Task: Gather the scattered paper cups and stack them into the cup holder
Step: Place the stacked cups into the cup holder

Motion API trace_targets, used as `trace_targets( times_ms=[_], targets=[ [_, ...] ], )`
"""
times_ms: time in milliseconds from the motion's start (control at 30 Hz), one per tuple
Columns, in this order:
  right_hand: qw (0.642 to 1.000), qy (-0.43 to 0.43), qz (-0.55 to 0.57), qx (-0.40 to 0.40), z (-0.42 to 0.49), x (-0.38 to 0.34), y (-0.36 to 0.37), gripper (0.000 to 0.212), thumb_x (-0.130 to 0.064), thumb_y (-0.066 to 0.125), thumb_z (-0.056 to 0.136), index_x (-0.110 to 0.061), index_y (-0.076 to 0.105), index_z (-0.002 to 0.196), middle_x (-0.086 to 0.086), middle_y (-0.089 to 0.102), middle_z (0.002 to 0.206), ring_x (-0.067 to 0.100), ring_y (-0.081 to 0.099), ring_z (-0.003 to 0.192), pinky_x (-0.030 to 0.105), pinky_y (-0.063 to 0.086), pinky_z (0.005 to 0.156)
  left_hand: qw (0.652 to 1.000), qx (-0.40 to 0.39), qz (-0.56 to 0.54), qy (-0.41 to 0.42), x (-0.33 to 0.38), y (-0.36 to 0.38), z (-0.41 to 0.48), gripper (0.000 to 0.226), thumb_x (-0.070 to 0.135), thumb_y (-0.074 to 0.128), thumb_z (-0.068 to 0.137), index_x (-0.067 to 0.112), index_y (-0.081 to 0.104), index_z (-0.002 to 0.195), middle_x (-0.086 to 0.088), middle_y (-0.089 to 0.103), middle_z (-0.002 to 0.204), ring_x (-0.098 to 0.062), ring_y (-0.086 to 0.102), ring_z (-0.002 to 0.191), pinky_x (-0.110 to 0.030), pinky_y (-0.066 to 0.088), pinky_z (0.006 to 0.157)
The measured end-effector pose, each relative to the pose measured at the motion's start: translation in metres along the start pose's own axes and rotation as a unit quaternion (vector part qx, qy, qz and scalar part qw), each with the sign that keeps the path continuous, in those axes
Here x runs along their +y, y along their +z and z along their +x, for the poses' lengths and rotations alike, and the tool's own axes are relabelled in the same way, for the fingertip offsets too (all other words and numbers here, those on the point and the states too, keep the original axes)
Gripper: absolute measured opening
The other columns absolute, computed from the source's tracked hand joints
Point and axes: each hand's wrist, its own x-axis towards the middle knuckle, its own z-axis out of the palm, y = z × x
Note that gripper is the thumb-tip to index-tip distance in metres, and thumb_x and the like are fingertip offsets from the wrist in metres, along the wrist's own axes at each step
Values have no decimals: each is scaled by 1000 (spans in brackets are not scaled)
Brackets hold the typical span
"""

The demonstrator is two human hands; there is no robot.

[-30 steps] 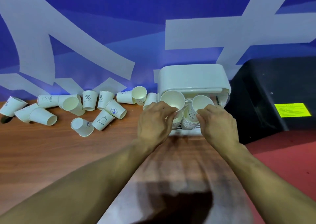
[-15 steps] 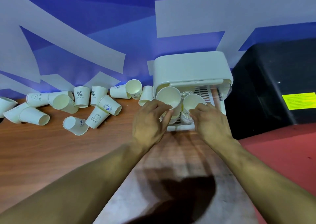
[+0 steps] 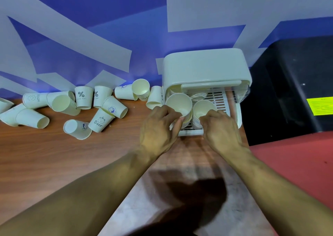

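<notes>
- setting: wood-grain table (image 3: 45, 154) against a blue wall (image 3: 90, 46) crossed by pale bands; black cabinet (image 3: 288, 91) with a yellow label (image 3: 320, 106) at right, red floor (image 3: 297, 163) in front of it.
- cup holder (image 3: 205, 68): white box at the table's back right corner, lid lifted, slatted tray (image 3: 218, 97) exposed in front (more nested cups show dimly under the lid).
- left stack (image 3: 178, 103): plain white paper cups nested mouth-up on the tray's left side, top cup tilted towards the camera.
- left hand (image 3: 158, 129): fingers and thumb curled round the top cup's wall, apparently to seat it squarely into the one below.
- right stack (image 3: 203, 107): same cups, nested mouth-up, touching the left stack.
- right hand (image 3: 221, 129): fingertips pinch the top cup near its rim, probably to steady the pile while it settles.
- scattered cups (image 3: 100, 120): many, mostly on their sides along the wall left of the holder, a few upright; prints read "%", "Bear", "HELLO"; the nearest lies just beside the holder.
- status: judged partway, with much of the gathering left.
</notes>
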Motion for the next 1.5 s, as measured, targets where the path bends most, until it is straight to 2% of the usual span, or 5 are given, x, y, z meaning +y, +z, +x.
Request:
trace_targets(
  times_ms=[367,900,1167,1333,1500],
  targets=[
    [999,13,40,24,-2,0,2,18,-11,53,81,-15,64,67,1,58,75,27,49,72,29,33,52,992,-119,21,-42,-13,19,-3,25,39,55,93,27,76,90,9,65,89,-19,56,85,-35,49,68],
    [999,25,27,23,1,-4,4,15,-4,68,75,-15,65,65,2,58,70,26,48,67,26,33,50,968,-226,62,-85,-8,19,10,29,39,51,98,24,75,104,1,66,109,-26,53,104,-40,45,88],
    [996,43,34,77,-1,-25,-7,19,-14,72,80,-9,72,98,8,66,96,34,61,87,41,47,78,975,-198,37,-93,-7,18,1,30,41,58,94,23,70,114,5,61,119,-21,53,112,-32,45,90],
    [984,-9,107,146,8,-65,-16,23,-12,67,80,-7,67,103,11,62,99,34,60,86,39,52,65,988,-130,-44,-66,-24,11,-6,29,33,63,89,21,68,115,4,57,119,-20,59,105,-38,52,85],
    [978,-34,160,132,25,-115,-15,22,-16,61,83,-12,67,104,5,62,100,27,61,87,37,50,72,987,-62,-101,-111,-58,-7,-7,33,35,53,89,22,66,115,3,52,123,-14,56,106,-36,50,84]
  ],
)
